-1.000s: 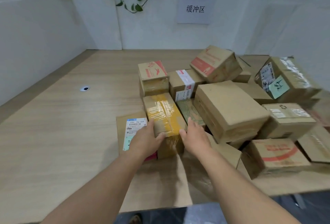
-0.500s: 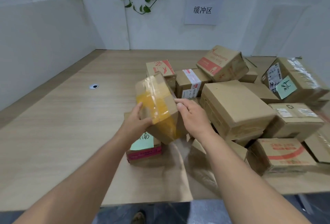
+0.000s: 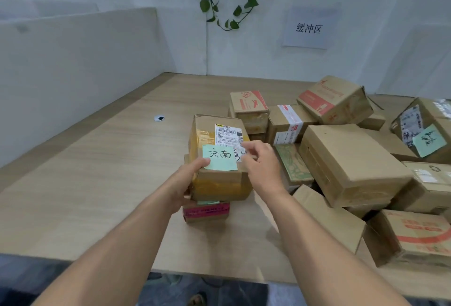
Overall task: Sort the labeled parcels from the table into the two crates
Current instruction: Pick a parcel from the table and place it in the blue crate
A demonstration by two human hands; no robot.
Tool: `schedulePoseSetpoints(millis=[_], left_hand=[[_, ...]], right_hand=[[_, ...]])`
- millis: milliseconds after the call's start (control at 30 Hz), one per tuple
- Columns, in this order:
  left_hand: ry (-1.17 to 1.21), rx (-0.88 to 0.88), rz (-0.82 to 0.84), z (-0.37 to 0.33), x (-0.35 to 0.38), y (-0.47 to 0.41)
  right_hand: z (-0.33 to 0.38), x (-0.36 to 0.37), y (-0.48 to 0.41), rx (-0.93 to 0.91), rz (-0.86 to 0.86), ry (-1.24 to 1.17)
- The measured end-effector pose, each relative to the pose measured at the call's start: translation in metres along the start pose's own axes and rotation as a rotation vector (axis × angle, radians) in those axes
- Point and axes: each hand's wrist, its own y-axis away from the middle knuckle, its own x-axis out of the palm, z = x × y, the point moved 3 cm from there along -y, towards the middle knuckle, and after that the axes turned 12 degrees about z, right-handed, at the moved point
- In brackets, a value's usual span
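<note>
Pale wood table (image 3: 85, 183) spreads before us. Our left hand (image 3: 189, 179) grasps the near left corner of the held parcel (image 3: 219, 188), thumb on top. Our right hand (image 3: 262, 161) curls over its right edge. The parcel sits just over a pink-taped parcel (image 3: 207, 213), left of the pile of parcels (image 3: 351, 159). We judge this the label check: keep both grips firm and thumbs off the green note (image 3: 220, 158), read it, then choose a crate. Neither crate shows. The labelled face tilts up toward us, and the long axis runs away from us, far end raised.
</note>
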Motion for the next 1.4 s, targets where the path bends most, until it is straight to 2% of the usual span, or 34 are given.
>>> schedulePoseSetpoints(millis=[67,100,200,267,333,500,767,933,1133,1233,1400], left_hand=[[0.056,0.02,-0.003,0.006,-0.005,0.0],[0.092,0.041,0.003,0.009,-0.007,0.0],[0.152,0.139,0.056,0.02,-0.015,0.005],[0.119,0.206,0.099,0.025,-0.019,0.01],[0.098,0.267,0.119,0.028,-0.025,0.017],[0.07,0.382,0.083,0.035,-0.047,0.034],[-0.045,0.37,-0.031,0.041,-0.085,0.079],[-0.265,0.326,-0.174,0.052,-0.132,0.119],[-0.472,0.247,-0.452,0.096,-0.188,0.181],[-0.621,0.152,-0.579,0.125,-0.219,0.213],[-0.668,0.021,-0.763,0.173,-0.267,0.27]], right_hand=[[-0.011,-0.007,0.0,0.063,-0.033,0.016],[-0.017,-0.011,0.001,0.115,0.008,-0.036],[-0.033,-0.008,0.006,0.279,0.304,-0.376],[-0.04,-0.001,0.009,0.328,0.483,-0.486],[-0.041,0.005,0.011,0.297,0.599,-0.505],[-0.026,0.02,0.015,0.162,0.762,-0.526],[0.004,0.068,0.01,0.029,0.763,-0.531],[0.018,0.103,0.011,-0.019,0.849,-0.477],[0.045,0.17,0.022,-0.004,0.981,-0.452],[0.063,0.215,0.033,0.007,1.078,-0.432],[0.095,0.298,0.058,0.006,1.262,-0.354]])
